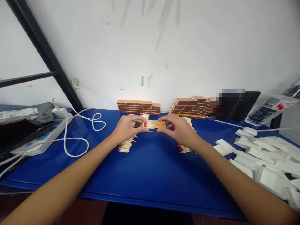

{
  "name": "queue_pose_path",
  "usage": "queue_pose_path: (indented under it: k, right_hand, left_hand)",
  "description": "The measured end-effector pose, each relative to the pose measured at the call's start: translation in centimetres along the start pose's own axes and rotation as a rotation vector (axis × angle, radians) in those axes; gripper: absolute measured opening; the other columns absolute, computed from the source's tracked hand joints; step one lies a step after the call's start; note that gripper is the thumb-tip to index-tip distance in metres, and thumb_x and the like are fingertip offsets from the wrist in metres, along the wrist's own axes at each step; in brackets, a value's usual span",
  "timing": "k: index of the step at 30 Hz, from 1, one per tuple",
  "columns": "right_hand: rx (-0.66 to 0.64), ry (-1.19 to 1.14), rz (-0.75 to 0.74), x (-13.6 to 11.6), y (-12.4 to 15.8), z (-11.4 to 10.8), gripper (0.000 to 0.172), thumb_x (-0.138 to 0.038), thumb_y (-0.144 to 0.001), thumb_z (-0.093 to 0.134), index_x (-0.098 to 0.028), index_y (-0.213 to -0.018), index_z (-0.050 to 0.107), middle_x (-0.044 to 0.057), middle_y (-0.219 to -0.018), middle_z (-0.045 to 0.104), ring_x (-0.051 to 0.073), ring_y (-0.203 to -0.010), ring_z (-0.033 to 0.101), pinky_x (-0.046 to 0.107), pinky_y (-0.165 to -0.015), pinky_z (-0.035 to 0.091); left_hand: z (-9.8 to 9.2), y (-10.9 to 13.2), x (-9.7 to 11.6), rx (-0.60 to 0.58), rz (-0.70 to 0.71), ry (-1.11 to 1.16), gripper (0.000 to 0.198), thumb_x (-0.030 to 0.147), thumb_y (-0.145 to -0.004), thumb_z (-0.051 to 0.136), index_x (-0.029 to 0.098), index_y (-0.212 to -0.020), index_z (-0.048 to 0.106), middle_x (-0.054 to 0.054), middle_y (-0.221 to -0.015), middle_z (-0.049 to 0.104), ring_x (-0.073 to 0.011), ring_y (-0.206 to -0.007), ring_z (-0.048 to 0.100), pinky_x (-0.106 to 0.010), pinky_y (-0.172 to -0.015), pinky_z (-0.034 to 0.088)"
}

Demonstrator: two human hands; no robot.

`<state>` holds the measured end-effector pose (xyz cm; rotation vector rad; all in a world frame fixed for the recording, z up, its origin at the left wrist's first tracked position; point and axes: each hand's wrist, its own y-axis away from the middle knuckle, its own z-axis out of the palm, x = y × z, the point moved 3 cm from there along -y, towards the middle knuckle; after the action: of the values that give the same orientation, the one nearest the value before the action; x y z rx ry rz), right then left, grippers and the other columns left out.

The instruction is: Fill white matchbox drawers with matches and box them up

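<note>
Between my two hands is a matchbox, its white tray (149,124) of red-tipped matches partly slid out of the orange printed sleeve (160,124). My left hand (128,127) pinches the tray's left end between thumb and fingers. On the sleeve's right part, my right hand (179,129) has its thumb below and fingers above. A pile of loose matches (125,146) lies under and beside my left hand. Another match pile (186,149) is partly hidden by my right hand. One single match (149,131) shows just under the tray.
Stacked matchboxes (138,106) stand against the wall, with a second stack (188,106) to their right. White empty trays (264,156) heap at the right. A plastic bottle (269,107), a power strip (44,134) and white cables (77,154) lie on the blue table (150,181).
</note>
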<state>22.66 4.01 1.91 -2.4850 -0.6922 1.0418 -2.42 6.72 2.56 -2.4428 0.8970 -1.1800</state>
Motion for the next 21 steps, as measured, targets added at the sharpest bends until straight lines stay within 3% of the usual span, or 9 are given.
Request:
queue_pose_path:
  k: [6, 12, 16, 18, 21]
  right_hand:
    - [0.032, -0.097, -0.042, -1.0, 0.4, 0.8, 0.035, -0.045, -0.088, 0.084, -0.024, -0.114, 0.076, 0.009, -0.113, 0.079, 0.024, -0.085, 0.076, 0.043, -0.081, 0.068]
    - [-0.07, -0.254, -0.107, -2.9, 0.9, 2.0, 0.032, -0.034, -0.091, 0.08, -0.029, -0.123, 0.076, 0.007, -0.127, 0.077, 0.027, -0.114, 0.075, 0.045, -0.1, 0.066]
    - [-0.115, -0.291, -0.106, -3.6, 1.2, 2.0, 0.036, -0.032, -0.089, 0.081, -0.029, -0.125, 0.076, 0.007, -0.129, 0.078, 0.027, -0.116, 0.075, 0.045, -0.102, 0.065]
    - [-0.118, -0.264, -0.107, -3.4, 1.2, 1.8, 0.036, -0.032, -0.089, 0.082, -0.028, -0.124, 0.077, 0.007, -0.127, 0.079, 0.027, -0.113, 0.076, 0.044, -0.101, 0.065]
    - [-0.032, -0.186, -0.05, -1.6, 0.3, 1.0, 0.034, -0.032, -0.09, 0.08, -0.027, -0.124, 0.077, 0.008, -0.125, 0.079, 0.027, -0.106, 0.078, 0.046, -0.1, 0.066]
  left_hand:
    - [0.4, 0.3, 0.4, -0.021, -0.018, 0.1, 0.041, 0.049, -0.073, 0.096, 0.022, -0.102, 0.084, -0.005, -0.103, 0.084, -0.0252, -0.096, 0.079, -0.035, -0.089, 0.063]
    - [0.7, 0.5, 1.2, -0.104, 0.02, 0.155, 0.062, 0.056, -0.057, 0.102, 0.023, -0.106, 0.082, -0.002, -0.091, 0.082, -0.0233, -0.089, 0.077, -0.033, -0.088, 0.06]
    - [0.7, 0.4, 1.2, -0.137, 0.035, 0.15, 0.064, 0.062, -0.049, 0.102, 0.021, -0.093, 0.079, -0.001, -0.084, 0.078, -0.022, -0.083, 0.074, -0.031, -0.08, 0.059]
    - [0.6, 0.4, 1.0, -0.138, 0.05, 0.133, 0.065, 0.062, -0.051, 0.101, 0.021, -0.096, 0.078, -0.001, -0.088, 0.079, -0.0217, -0.084, 0.074, -0.031, -0.079, 0.058]
    - [0.3, 0.2, 0.6, -0.069, 0.081, 0.036, 0.063, 0.059, -0.064, 0.098, 0.023, -0.109, 0.076, -0.002, -0.095, 0.081, -0.0228, -0.091, 0.075, -0.034, -0.085, 0.057]
